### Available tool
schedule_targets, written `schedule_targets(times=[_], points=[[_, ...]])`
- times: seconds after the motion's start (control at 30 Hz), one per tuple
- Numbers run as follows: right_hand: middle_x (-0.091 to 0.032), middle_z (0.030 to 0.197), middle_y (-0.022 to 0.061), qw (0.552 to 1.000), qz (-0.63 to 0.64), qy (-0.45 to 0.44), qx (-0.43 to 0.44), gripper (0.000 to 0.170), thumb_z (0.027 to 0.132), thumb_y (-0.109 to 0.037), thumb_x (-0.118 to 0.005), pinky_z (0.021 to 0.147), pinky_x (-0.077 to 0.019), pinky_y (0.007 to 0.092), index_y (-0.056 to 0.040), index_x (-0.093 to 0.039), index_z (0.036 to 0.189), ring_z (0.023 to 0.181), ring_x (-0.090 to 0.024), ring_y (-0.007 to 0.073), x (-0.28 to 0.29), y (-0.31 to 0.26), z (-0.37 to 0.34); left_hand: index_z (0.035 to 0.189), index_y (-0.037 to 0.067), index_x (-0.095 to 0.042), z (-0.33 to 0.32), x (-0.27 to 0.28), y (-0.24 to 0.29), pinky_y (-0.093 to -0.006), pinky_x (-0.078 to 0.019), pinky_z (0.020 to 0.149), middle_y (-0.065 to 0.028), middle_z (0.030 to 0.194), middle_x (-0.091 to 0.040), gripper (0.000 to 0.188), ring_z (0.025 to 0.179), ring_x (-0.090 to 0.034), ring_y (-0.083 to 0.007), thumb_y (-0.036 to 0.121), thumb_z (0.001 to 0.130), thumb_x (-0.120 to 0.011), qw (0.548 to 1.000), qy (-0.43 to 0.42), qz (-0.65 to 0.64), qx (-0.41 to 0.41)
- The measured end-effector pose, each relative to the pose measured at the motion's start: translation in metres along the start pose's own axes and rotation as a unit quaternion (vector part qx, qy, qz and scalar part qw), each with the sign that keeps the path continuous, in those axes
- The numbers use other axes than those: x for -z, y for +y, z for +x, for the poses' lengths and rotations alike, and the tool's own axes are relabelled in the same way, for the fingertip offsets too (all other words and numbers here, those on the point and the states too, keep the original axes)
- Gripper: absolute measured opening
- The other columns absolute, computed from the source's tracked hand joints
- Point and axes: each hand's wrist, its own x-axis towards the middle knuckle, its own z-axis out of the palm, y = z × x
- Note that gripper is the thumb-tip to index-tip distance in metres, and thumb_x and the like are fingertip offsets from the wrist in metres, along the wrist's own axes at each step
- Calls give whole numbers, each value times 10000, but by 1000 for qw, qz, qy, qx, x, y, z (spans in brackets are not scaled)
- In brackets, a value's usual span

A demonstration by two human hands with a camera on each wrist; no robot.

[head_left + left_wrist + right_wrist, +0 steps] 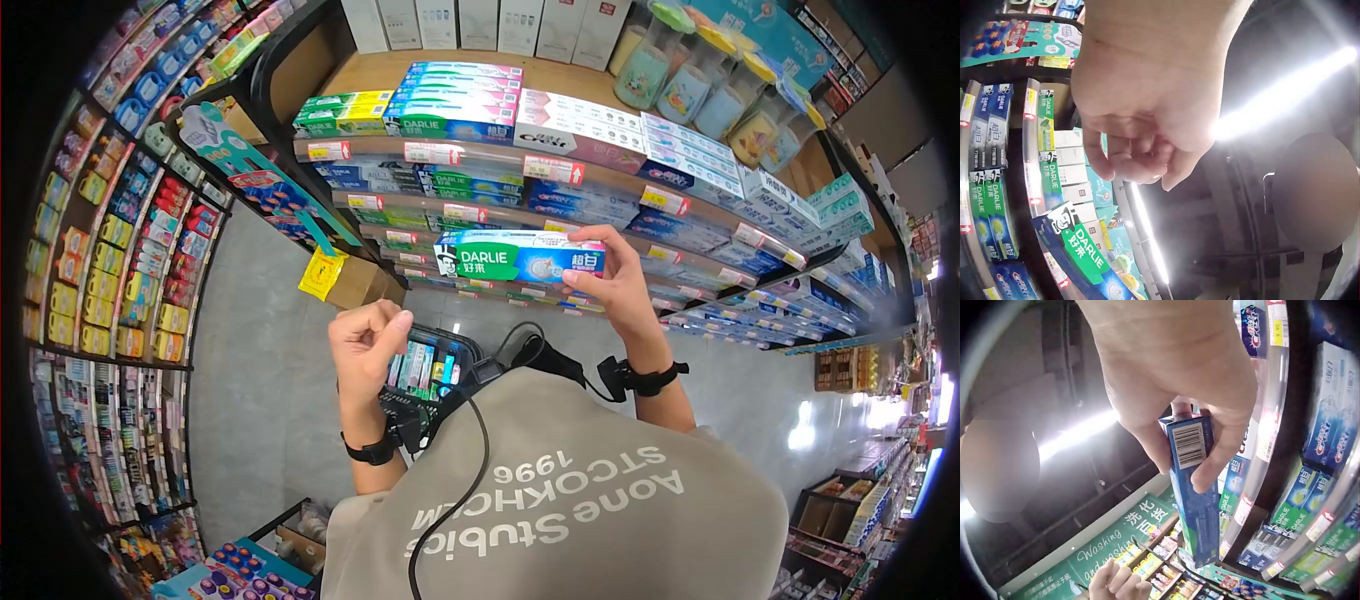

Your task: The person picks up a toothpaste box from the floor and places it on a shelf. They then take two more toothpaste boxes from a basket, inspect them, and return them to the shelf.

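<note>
In front of the wood-topped shelf (575,78), the right hand (615,275) pinches one end of a slim, glossy Darlie carton (515,257) between its fingers, covering part of the print. On the person's side of that shelf, the left hand (366,345), fingers curled toward the palm, partly hides a black basket (446,333) of colourful packs (414,368), probably boxed goods but too small to read.

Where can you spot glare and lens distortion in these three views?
Head view: shelf edges bow, corners go black, glare spots the floor at right; left wrist view: a ceiling light burns out white beside the left hand; right wrist view: a light strip glares beside the right hand, yet the barcode on the toothpaste box stands out.
</note>
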Motion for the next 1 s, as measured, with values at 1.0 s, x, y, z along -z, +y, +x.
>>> schedule_targets(times=[1.0], points=[[-699, 1077, 88, 942, -252, -77, 206, 522, 855, -167, -832, 797, -570, 322, -92, -645, 1337, 991, -645, 167, -35, -38, 256, 752, -12, -617, -62, 43, -16, -288, -457, 634, -90, 707, -644, 279, 666, -586, -151, 117, 994, -671, 995, 86, -48, -19]])
